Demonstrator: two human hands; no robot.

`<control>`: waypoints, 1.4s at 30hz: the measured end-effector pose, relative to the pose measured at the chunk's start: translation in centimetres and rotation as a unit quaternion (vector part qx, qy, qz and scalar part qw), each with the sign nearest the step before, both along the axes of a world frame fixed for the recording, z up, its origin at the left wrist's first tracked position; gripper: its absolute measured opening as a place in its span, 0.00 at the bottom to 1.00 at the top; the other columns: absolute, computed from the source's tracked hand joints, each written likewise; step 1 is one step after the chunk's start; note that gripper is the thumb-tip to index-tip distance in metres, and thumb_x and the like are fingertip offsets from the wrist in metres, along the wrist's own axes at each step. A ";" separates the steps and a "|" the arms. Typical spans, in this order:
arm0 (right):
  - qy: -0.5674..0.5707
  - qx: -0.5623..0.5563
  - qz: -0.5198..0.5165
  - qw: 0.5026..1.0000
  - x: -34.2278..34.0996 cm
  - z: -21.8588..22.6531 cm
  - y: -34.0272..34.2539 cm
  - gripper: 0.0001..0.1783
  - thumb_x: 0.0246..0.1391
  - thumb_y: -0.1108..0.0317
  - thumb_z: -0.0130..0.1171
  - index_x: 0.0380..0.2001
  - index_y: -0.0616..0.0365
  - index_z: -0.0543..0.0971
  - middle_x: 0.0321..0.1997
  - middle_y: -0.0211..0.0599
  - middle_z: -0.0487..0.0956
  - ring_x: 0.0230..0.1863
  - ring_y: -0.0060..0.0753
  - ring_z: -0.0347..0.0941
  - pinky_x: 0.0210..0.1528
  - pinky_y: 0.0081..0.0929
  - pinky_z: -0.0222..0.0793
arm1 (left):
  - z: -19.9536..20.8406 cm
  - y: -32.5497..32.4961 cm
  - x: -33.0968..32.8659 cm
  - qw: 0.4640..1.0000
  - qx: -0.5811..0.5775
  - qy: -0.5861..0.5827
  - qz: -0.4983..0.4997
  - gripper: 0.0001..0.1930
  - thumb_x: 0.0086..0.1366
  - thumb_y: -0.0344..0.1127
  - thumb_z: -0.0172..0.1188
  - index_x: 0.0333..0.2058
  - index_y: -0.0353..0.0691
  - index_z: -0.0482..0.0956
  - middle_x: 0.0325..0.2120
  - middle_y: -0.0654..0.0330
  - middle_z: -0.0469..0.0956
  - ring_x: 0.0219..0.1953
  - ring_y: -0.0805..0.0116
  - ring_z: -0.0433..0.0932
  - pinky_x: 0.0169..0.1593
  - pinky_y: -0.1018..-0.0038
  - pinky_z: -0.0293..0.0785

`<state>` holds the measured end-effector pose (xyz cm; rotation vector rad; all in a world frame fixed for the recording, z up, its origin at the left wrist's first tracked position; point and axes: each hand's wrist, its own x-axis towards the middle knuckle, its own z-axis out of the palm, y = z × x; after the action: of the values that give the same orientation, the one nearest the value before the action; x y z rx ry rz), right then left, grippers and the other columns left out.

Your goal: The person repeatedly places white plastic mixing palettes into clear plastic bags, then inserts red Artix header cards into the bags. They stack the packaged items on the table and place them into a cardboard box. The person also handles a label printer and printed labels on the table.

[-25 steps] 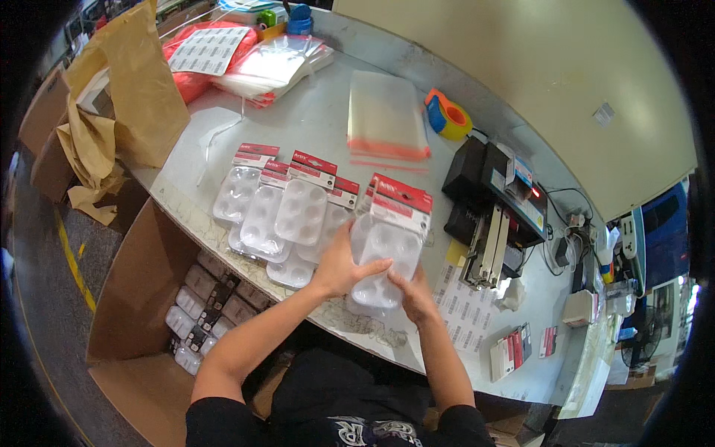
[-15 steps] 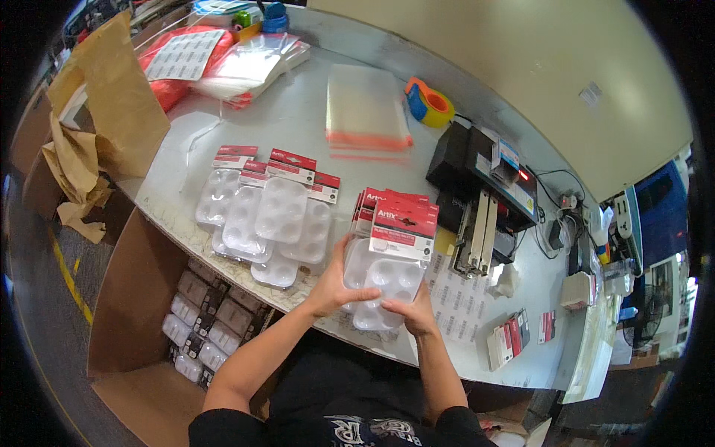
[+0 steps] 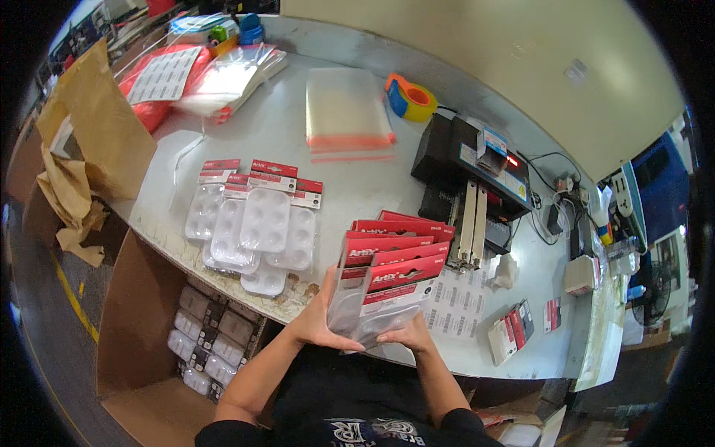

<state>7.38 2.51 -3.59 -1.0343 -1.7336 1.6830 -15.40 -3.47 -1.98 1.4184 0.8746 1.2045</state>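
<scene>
Between my two hands is a stack of bagged plastic paint palettes (image 3: 387, 294) with red header cards fanned at the top. My left hand (image 3: 316, 320) closes round the stack's left side, thumb on the front. From the right, my right hand (image 3: 412, 335) grips the lower corner, its thumb also on the front; its other fingers are hidden behind. The stack is tilted up at the table's front edge. Left of it, an overlapping group of more bagged white palettes (image 3: 257, 231) with red cards lies on the table (image 3: 246, 127).
An open carton (image 3: 134, 320) holding packed palettes stands below the table's left front. A black machine (image 3: 477, 164), a tape dispenser (image 3: 411, 98), clear bags (image 3: 346, 108) and a label sheet (image 3: 456, 302) lie around. Red-and-white cards (image 3: 510, 331) sit at right; brown paper (image 3: 97, 127) hangs at left.
The held stack has been tipped upright and brought nearer to me, so its red cards now stand fanned. Both hands have shifted lower on it. The whole view has turned slightly.
</scene>
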 end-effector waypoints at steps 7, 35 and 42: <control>0.066 0.023 0.066 0.995 1.6 1.7 1.5 0.69 0.21 0.57 0.82 0.65 0.63 0.48 0.61 0.48 0.64 0.60 0.45 0.64 0.62 0.42 0.60 | 2.5 2.4 -0.7 0.988 0.130 0.067 0.046 0.79 0.27 0.45 0.82 0.66 0.36 0.24 0.67 0.42 0.32 0.70 0.51 0.37 0.69 0.57 0.39; 0.175 -0.088 0.009 0.981 -0.3 -3.7 1.9 0.50 0.30 0.71 0.77 0.58 0.60 0.61 0.56 0.46 0.69 0.53 0.41 0.71 0.49 0.39 0.74 | -2.2 4.5 2.7 0.963 0.175 0.143 0.149 0.67 0.44 0.67 0.67 0.67 0.37 0.32 0.68 0.42 0.34 0.70 0.48 0.35 0.68 0.55 0.38; 0.176 0.023 -0.074 0.981 -0.1 -2.4 2.0 0.56 0.28 0.71 0.79 0.60 0.64 0.55 0.55 0.45 0.69 0.51 0.39 0.72 0.51 0.40 0.73 | 1.1 5.6 -7.2 0.880 0.052 0.385 0.274 0.50 0.47 0.63 0.66 0.58 0.31 0.59 0.56 0.38 0.62 0.58 0.48 0.62 0.59 0.53 0.55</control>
<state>7.31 4.51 -6.01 -0.7678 -1.4247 1.6112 -22.56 2.15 -0.88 1.8422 1.8873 1.0767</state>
